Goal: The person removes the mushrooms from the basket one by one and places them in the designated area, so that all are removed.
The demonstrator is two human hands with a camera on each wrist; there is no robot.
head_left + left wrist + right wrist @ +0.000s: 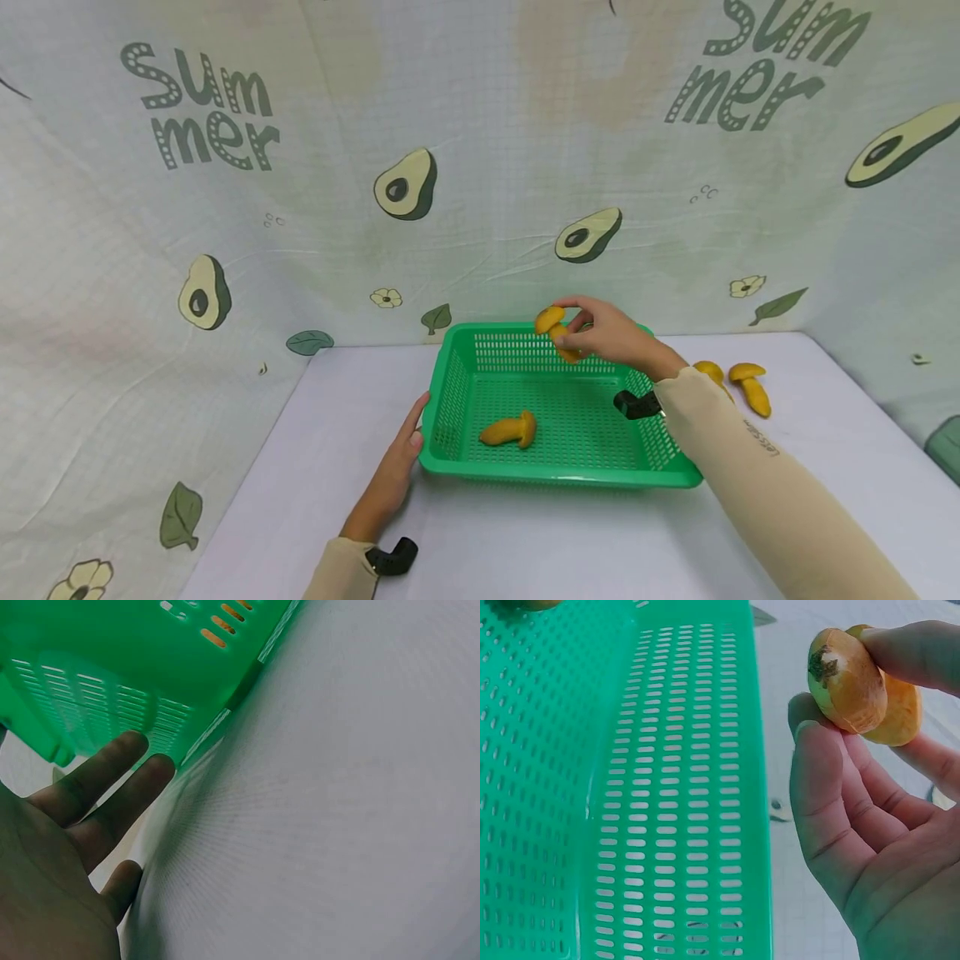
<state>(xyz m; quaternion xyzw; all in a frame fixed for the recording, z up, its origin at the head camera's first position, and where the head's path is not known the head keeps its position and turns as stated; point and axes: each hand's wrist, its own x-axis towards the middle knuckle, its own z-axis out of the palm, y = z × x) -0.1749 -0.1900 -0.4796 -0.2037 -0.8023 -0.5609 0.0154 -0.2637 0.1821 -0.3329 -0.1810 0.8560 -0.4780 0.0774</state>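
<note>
Over the back right part of a green plastic basket point(555, 477), my right hand point(607, 333) pinches a yellow-orange mushroom point(550, 319) between thumb and fingers. The right wrist view shows the stem's dirty end facing the camera, with the held mushroom point(847, 682) beyond the basket wall point(682, 787). Another mushroom point(510, 429) lies on its side inside, toward the front left. My left hand point(393, 471) is at the basket's left side, touching it near the rim. Under that wall, fingers point(124, 806) of this hand extend fairly straight in the left wrist view.
Two more mushrooms lie on the white table right of the basket: one in full view point(752, 390), the other mushroom point(708, 369) partly behind the right sleeve. A printed cloth point(487, 167) with avocados and lettering hangs behind the table point(300, 467).
</note>
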